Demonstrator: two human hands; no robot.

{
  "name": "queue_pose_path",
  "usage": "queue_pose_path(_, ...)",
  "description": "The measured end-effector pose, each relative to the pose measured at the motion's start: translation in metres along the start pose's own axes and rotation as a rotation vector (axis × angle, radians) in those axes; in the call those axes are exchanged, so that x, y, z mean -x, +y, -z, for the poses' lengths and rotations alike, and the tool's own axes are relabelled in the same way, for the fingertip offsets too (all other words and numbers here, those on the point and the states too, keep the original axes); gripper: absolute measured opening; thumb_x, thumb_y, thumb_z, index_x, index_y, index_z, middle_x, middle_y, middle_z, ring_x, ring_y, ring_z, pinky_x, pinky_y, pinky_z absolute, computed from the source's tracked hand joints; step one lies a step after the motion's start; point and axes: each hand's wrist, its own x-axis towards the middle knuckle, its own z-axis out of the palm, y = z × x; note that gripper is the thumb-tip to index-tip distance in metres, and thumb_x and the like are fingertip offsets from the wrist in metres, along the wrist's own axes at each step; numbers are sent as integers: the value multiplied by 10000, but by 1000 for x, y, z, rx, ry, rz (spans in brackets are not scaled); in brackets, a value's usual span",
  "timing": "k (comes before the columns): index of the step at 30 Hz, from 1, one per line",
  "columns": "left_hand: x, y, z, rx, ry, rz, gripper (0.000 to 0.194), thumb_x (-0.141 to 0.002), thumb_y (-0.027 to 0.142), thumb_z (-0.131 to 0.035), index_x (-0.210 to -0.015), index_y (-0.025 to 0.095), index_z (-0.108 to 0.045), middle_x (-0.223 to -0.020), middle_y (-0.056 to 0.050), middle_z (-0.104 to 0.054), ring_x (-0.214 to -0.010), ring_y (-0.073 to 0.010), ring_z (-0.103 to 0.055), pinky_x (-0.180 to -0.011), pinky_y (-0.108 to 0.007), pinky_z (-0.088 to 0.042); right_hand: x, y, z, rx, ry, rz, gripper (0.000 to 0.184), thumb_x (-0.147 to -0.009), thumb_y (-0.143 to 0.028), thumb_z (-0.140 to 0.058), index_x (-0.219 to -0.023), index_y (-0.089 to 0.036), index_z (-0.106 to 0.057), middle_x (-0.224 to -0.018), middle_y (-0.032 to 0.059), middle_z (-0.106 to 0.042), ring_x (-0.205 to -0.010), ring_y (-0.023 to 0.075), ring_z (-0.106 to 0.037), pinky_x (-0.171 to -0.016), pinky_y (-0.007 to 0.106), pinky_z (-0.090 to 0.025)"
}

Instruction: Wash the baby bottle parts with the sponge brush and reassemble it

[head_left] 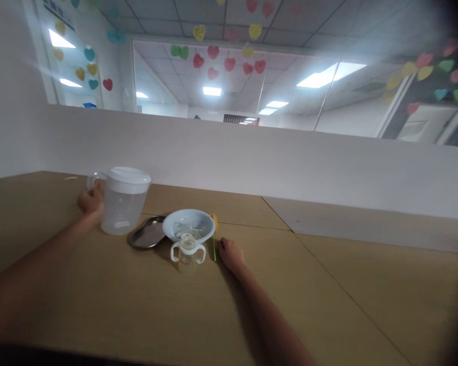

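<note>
My left hand (pixel 91 199) is wrapped round the handle of a translucent plastic pitcher (pixel 122 206) with a white lid. The pitcher is roughly upright; whether its base touches the table I cannot tell. On the table, my right hand (pixel 232 253) rests with its fingers curled in and nothing visible in them. Just left of it lies a brush-like tool (pixel 214 244) with a green handle and a yellow head. A clear baby bottle (pixel 187 260) with two white handles and an open top stands before a pale bowl (pixel 204 231), which holds clear and white pieces.
A shiny metal tray (pixel 148 235) lies between the pitcher and the bowl. Farther back at the left is a small flat pale object (pixel 70 178). A white wall (pixel 229 157) with a window above it bounds the wooden table (pixel 328 305) at the back.
</note>
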Motion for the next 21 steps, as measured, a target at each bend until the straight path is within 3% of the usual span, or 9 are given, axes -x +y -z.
queue_pose_path(3,1,-5,-8,33,158,225,651,-867,565,-125,-987,89,-553,-636,-85,-509,-802,-330,-564,-604,-362,-315,1,1,0,-1,1,-5,340,-967,-300,-342,-1011,-182,-658,-1014,115,-701,-910,205,-663,-703,261,-437)
queue_pose_path(5,2,-7,-12,75,190,287,635,-850,602,-208,-971,94,-570,-683,-92,-538,-809,-314,-575,-594,-345,-332,0,1,0,-2,2,-5,341,-968,-305,-343,-1005,-182,-659,-1003,113,-702,-899,202,-664,-698,257,-434)
queue_pose_path(15,9,-14,-20,193,200,365,606,-859,588,-263,-1028,90,-563,-719,-80,-534,-869,-311,-569,-597,-342,-330,1,0,1,4,12,-6,345,-970,-314,-343,-989,-182,-661,-1010,114,-703,-902,208,-664,-687,260,-431)
queue_pose_path(21,11,-17,-17,201,173,388,574,-864,569,-252,-1028,119,-567,-635,-49,-502,-849,-316,-581,-595,-342,-336,2,-1,3,8,-3,-16,333,-972,-304,-342,-1003,-186,-652,-1027,113,-699,-929,201,-663,-698,254,-432)
